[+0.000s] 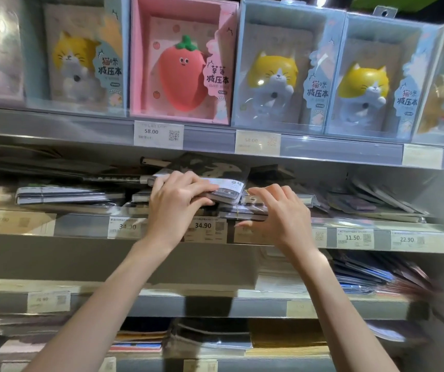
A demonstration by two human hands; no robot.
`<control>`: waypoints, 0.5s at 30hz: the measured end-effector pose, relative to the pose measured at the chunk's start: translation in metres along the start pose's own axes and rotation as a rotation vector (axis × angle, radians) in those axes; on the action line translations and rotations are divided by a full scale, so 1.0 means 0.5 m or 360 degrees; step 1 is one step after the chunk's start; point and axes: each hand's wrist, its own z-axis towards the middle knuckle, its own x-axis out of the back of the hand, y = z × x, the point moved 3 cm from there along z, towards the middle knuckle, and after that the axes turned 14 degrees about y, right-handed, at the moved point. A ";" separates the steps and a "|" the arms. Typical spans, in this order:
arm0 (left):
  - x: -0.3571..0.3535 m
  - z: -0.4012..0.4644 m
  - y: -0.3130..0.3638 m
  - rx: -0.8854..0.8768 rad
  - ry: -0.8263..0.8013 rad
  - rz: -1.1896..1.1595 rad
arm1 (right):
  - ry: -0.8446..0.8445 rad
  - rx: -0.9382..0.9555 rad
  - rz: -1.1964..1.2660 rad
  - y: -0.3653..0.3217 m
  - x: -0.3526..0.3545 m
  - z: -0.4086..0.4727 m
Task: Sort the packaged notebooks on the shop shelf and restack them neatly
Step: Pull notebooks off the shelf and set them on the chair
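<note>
On the middle shelf [81,226] lies a loose heap of plastic-wrapped dark notebooks [253,210]. My left hand [175,205] grips a wrapped notebook with a white label [227,189] at the top of the heap, fingers over its top and thumb under its near edge. Just to its right, my right hand [277,213] rests with spread fingers on the lower wrapped notebooks, thumb hanging over the shelf's front rail. More notebooks [68,193] lie stacked flat to the left, and others [376,202] lean in a slanted pile to the right.
The shelf above holds boxed cat notebooks [288,68] and a pink strawberry box [183,63]. Price tags [204,228] line the shelf rails. Lower shelves carry more wrapped notebooks [363,272] and flat stacks [210,336].
</note>
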 end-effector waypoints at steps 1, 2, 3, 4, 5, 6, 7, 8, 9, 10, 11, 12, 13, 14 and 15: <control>0.004 -0.008 0.002 -0.0017 0.0022 -0.0009 | 0.0003 -0.0013 -0.0015 0.001 0.001 -0.001; 0.006 -0.014 0.001 -0.0024 0.0048 -0.0033 | 0.0002 -0.0031 -0.0033 0.001 0.001 -0.002; 0.007 -0.020 0.000 -0.0011 0.0067 -0.0065 | -0.0010 -0.0048 -0.0045 -0.001 0.004 -0.002; 0.007 -0.026 -0.001 0.0015 0.0075 -0.0092 | -0.0045 -0.0060 -0.0048 -0.004 0.007 -0.002; 0.007 -0.033 -0.002 0.0034 0.0083 -0.0092 | -0.0111 -0.0073 -0.0036 -0.008 0.009 0.000; 0.005 -0.041 -0.001 0.0061 0.0090 -0.0059 | -0.0203 -0.0107 -0.0010 -0.012 0.013 0.001; 0.005 -0.051 0.000 0.0108 0.0098 -0.0008 | -0.0296 -0.0171 0.0046 -0.013 0.017 0.001; 0.005 -0.059 0.001 0.0176 0.0117 0.0034 | -0.0347 -0.0237 0.0109 -0.015 0.024 -0.002; 0.005 -0.068 0.001 0.0257 0.0142 0.0048 | -0.0279 -0.0280 0.0148 -0.017 0.033 -0.007; 0.004 -0.074 0.002 0.0340 0.0164 0.0041 | -0.0129 -0.0323 0.0167 -0.019 0.046 -0.016; 0.001 -0.080 0.004 0.0419 0.0184 0.0017 | 0.0057 -0.0414 0.0205 -0.020 0.060 -0.028; -0.002 -0.085 0.008 0.0502 0.0213 -0.0027 | 0.0214 -0.0579 0.0278 -0.021 0.071 -0.043; -0.006 -0.087 0.013 0.0602 0.0257 -0.0092 | 0.0310 -0.0796 0.0384 -0.023 0.079 -0.058; -0.011 -0.089 0.019 0.0724 0.0307 -0.0170 | 0.0367 -0.1028 0.0494 -0.021 0.079 -0.073; -0.016 -0.091 0.027 0.0854 0.0364 -0.0254 | 0.0378 -0.1253 0.0597 -0.019 0.074 -0.084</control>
